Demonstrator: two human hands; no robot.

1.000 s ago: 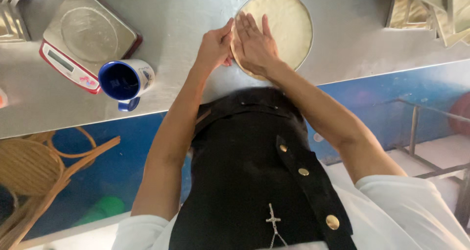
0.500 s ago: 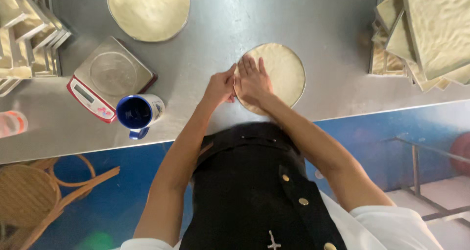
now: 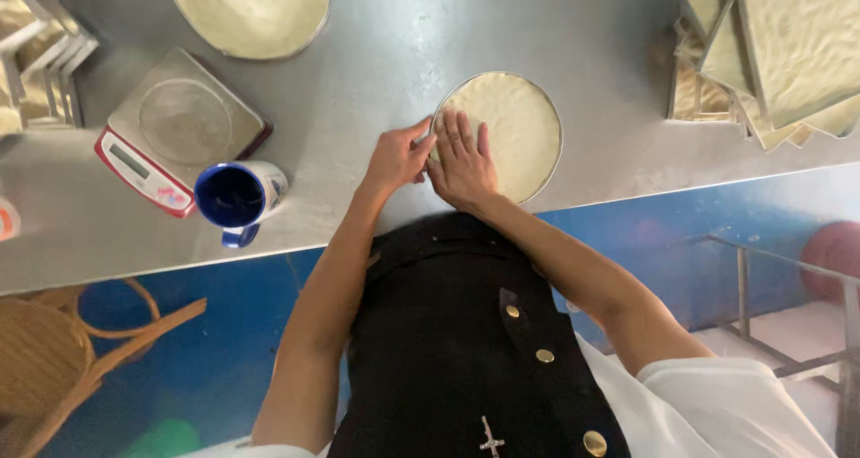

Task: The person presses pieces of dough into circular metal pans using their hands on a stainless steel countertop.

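Note:
A round metal pan (image 3: pixel 557 126) filled with flat pale dough (image 3: pixel 520 131) lies on the steel table (image 3: pixel 385 55). My right hand (image 3: pixel 461 162) rests flat on the dough's near left part, fingers spread and pointing away from me. My left hand (image 3: pixel 399 158) pinches the pan's left rim beside it, thumb and fingers curled at the edge. The two hands touch each other.
A second, larger dough-filled pan (image 3: pixel 251 10) lies at the far left. A kitchen scale (image 3: pixel 175 140) and a blue mug (image 3: pixel 237 198) stand left of my hands. Stacked square trays of dough (image 3: pixel 779 46) sit at the right, more trays (image 3: pixel 36 55) at the far left. A wicker chair (image 3: pixel 54 359) stands below.
The view has tilted so the pan sits lower and smaller in frame. My right hand has slid toward the pan's near left edge; my left hand stays at the rim.

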